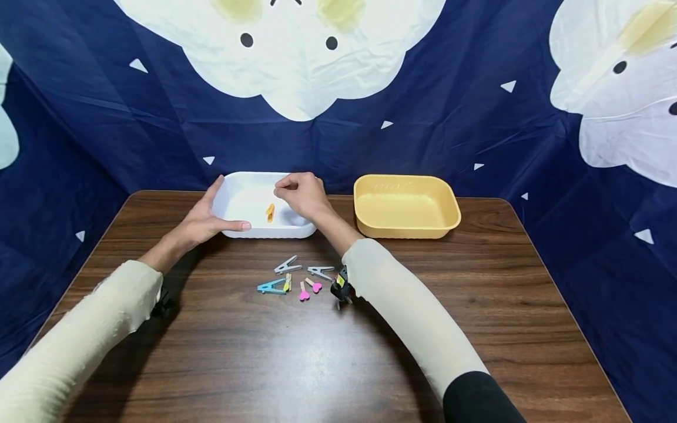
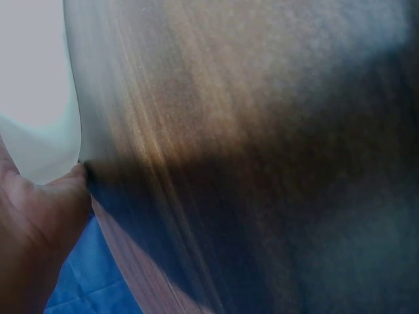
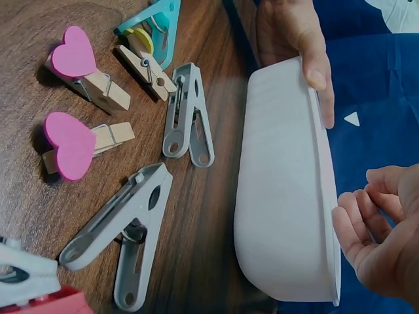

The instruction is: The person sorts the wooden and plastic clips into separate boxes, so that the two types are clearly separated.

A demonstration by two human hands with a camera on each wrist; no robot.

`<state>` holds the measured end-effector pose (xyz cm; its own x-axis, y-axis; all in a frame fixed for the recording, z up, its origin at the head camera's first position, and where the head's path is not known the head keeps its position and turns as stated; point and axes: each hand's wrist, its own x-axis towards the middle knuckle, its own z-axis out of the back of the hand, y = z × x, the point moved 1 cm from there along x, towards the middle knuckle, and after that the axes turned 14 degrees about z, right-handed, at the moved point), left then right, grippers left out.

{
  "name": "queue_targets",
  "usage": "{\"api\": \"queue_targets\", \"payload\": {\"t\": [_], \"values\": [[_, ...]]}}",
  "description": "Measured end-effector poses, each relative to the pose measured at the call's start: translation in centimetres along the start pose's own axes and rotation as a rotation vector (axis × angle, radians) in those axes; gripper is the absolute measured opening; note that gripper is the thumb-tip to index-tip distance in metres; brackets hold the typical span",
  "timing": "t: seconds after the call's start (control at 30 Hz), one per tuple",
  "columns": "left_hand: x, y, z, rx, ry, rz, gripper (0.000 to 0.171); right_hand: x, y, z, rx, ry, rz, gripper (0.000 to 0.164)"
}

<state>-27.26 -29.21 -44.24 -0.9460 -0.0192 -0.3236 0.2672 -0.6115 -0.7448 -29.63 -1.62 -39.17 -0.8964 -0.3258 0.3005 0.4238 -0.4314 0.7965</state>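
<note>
White plastic tray [image 1: 280, 232] at the back of a dark wood-grain table [image 1: 317, 370], its left end gripped by the left hand [image 1: 203, 224], thumb along the front rim and fingers at the far side. The right hand [image 1: 305, 195] is poised over the right part of the same tray, fingers bent toward the thumb; whether anything small lies between the fingertips cannot be told. On the tray floor rests an orange piece [image 1: 270, 212], its detail too small to make out. Nearer the person, on the table in front of the tray, is a loose group of clips: a blue clip [image 1: 271, 286], a wooden clip with a yellow disc [image 3: 145, 62] just beside it, two wooden clips with pink hearts [image 3: 70, 145] and two grey clips [image 3: 141, 229]. The right wrist view also shows a white clip [image 3: 25, 273] and a red piece [image 3: 55, 302], both cut off by the frame edge. To the right, apart from the white tray, stands a yellow tray [image 1: 407, 212]. Dark blue cloth [image 1: 344, 138] with pale cloud shapes hangs behind the table; pale sleeves [image 1: 418, 311] cover both forearms
</note>
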Motion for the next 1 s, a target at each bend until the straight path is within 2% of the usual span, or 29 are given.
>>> {"api": "queue_targets", "payload": {"t": [0.03, 0.37, 0.73, 1.0], "values": [[0.0, 0.0, 0.0, 0.001, 0.000, 0.002, 0.153, -0.4, 0.8, 0.4, -0.001, 0.003, -0.005, 0.012], [0.1, 0.0, 0.0, -0.004, -0.003, -0.002, 0.154, -1.7, 1.4, 1.1, 0.010, 0.021, 0.023, 0.013], [0.0, 0.0, 0.0, -0.003, -0.001, -0.001, 0.154, -3.0, 1.7, 2.0, 0.043, 0.072, 0.054, 0.017], [-0.3, 0.0, -0.1, -0.003, -0.006, -0.009, 0.154, -4.1, 1.2, 2.6, 0.048, 0.078, 0.055, 0.018]]}}
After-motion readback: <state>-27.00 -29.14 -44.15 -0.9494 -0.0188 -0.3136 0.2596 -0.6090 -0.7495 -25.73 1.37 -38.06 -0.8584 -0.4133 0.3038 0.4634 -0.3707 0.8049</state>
